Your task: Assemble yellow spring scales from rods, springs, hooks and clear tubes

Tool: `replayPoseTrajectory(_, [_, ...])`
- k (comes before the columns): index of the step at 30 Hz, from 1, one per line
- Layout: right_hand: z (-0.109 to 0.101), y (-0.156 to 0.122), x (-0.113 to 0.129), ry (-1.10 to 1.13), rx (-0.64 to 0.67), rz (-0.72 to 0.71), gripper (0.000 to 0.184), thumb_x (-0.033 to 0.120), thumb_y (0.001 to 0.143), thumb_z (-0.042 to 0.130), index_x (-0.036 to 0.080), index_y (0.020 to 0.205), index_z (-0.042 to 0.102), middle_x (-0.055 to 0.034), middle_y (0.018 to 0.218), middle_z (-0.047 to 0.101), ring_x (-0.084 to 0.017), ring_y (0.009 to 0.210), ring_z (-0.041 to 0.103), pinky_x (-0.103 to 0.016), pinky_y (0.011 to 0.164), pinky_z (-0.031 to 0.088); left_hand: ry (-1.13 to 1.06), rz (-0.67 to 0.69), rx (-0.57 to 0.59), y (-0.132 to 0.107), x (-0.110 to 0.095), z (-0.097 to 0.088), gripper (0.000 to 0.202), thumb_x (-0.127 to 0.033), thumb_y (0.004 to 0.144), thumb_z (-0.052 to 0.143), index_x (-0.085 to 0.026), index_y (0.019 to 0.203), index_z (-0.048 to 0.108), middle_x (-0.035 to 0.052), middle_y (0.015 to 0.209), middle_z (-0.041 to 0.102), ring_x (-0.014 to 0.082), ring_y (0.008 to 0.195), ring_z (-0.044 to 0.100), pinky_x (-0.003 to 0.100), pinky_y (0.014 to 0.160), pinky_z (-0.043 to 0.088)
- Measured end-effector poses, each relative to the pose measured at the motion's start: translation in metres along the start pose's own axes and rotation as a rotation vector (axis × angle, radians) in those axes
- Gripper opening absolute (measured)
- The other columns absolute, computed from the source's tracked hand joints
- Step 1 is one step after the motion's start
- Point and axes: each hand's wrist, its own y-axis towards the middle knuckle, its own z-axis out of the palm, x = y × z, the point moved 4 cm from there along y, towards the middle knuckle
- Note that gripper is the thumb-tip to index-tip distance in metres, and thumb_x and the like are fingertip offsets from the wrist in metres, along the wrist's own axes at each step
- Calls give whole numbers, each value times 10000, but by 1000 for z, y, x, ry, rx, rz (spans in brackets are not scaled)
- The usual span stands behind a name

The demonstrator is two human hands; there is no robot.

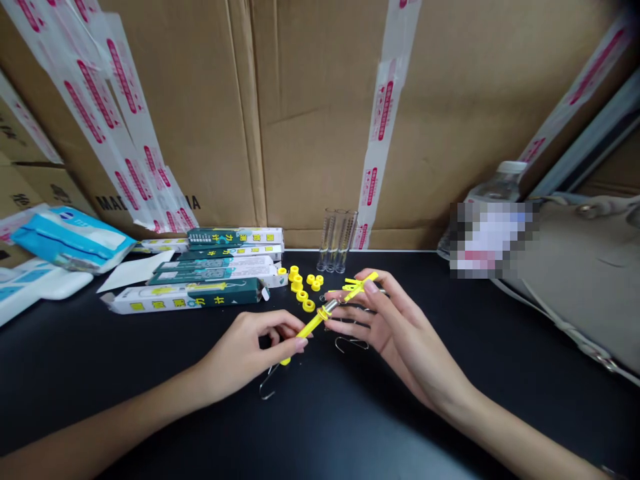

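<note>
A thin yellow rod (313,325) with a silver spring part at its middle lies across both hands, over the black table (320,413). My left hand (250,350) pinches its lower end, where a wire hook (269,385) hangs down. My right hand (395,327) grips the upper end between thumb and fingers, near a flat yellow piece (361,285). Another wire hook (350,343) lies on the table under my right hand. Several small yellow rings (303,285) lie just beyond the hands.
Clear plastic tubes (339,240) stand against the cardboard box wall (320,113). Green-and-white boxes (215,270) are stacked at the left, with blue-and-white packets (70,240) further left. A water bottle (493,200) and a grey bag (585,273) sit at the right.
</note>
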Motion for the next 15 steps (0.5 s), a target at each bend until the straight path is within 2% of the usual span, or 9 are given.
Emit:
replayPoseTrajectory(4, [-2, -2, -1, -45, -28, -32, 119, 375, 1018, 578, 268, 1069, 565, -37, 1024, 777, -180, 902, 748, -385, 858, 623, 87, 39, -30, -2, -2, 1, 148, -294, 908, 643, -171, 911, 725, -3, 773, 729, 128, 640, 587, 237, 622, 453])
replayPoseTrajectory(9, [-4, -3, 4, -74, -99, -87, 138, 381, 978, 647, 245, 997, 637, -31, 998, 777, -174, 907, 747, -302, 786, 630, 307, 231, -99, -12, -8, 6, 100, -249, 930, 630, -195, 950, 711, -4, 785, 666, 127, 677, 570, 222, 634, 449])
replayPoseTrajectory(12, [-6, -2, 5, -39, -147, -61, 156, 364, 932, 712, 222, 995, 693, -45, 969, 790, -179, 908, 754, -299, 829, 622, 372, 272, -91, -15, -9, 9, 88, -263, 940, 640, -201, 919, 699, -9, 762, 641, 126, 673, 574, 215, 622, 449])
replayPoseTrajectory(15, [-8, -1, 4, -15, -183, -25, 192, 347, 878, 772, 191, 987, 747, -69, 967, 806, -192, 925, 758, -312, 901, 607, 364, 252, -81, -14, -8, 9, 97, -271, 950, 627, -205, 912, 686, -19, 740, 643, 119, 625, 554, 218, 595, 443])
